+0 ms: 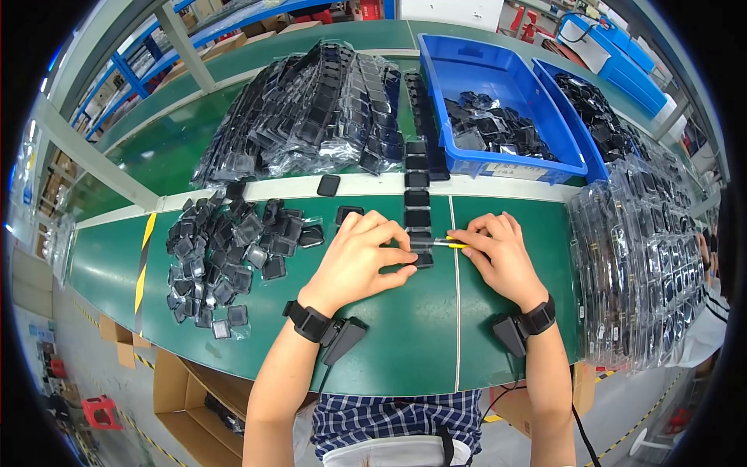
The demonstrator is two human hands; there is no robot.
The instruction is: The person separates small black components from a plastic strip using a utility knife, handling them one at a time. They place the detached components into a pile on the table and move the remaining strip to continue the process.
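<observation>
A strip of black square pieces in clear plastic [417,198] runs front to back down the middle of the green table. At its near end my left hand [366,253] is closed, thumb and fingertips pinching the strip's edge. My right hand [496,253] grips a small tool with two yellow handles and a thin metal tip [453,243]. That tip points left and lies across the strip, close to my left fingertips. Just behind my left hand lies a loose black square [349,212], partly hidden. Another loose square [328,185] rests farther back on the white strip.
Many loose wrapped squares [226,253] are heaped at left. Stacked strips [319,109] fill the back. A blue bin [510,165] with black pieces stands at back right, beside a second blue bin [545,70]. Tall plastic-packed stacks [638,272] line the right edge.
</observation>
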